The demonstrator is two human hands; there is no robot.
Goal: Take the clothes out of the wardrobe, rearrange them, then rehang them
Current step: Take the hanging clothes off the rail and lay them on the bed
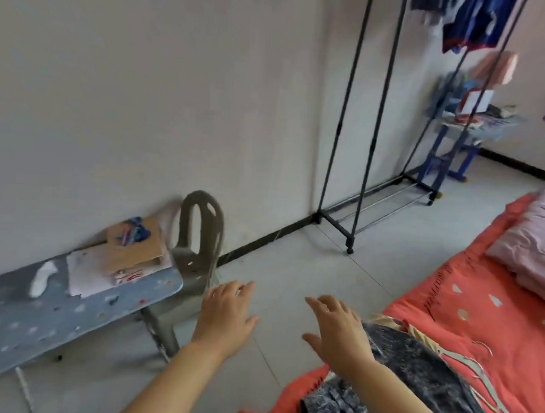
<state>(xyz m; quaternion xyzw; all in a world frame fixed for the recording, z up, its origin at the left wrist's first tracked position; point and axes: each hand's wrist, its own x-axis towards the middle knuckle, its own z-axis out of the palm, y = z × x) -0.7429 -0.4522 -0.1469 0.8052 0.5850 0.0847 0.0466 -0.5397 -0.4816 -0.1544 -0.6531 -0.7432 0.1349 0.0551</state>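
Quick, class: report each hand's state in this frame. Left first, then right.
Left hand: open, fingers spread, holding nothing.
Right hand: open, fingers spread, holding nothing, above the edge of the dark garment.

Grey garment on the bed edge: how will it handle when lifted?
Likely floppy: the garment lies in folds on the bed. Probably light; cloth looks thin. May sag and trail from a one-point grip.

Two bare hands, left hand (225, 316) and right hand (337, 329), reach forward with fingers spread, holding nothing. A dark patterned garment (413, 378) lies on an orange bedspread (479, 309). A black clothes rack (375, 117) stands against the wall.
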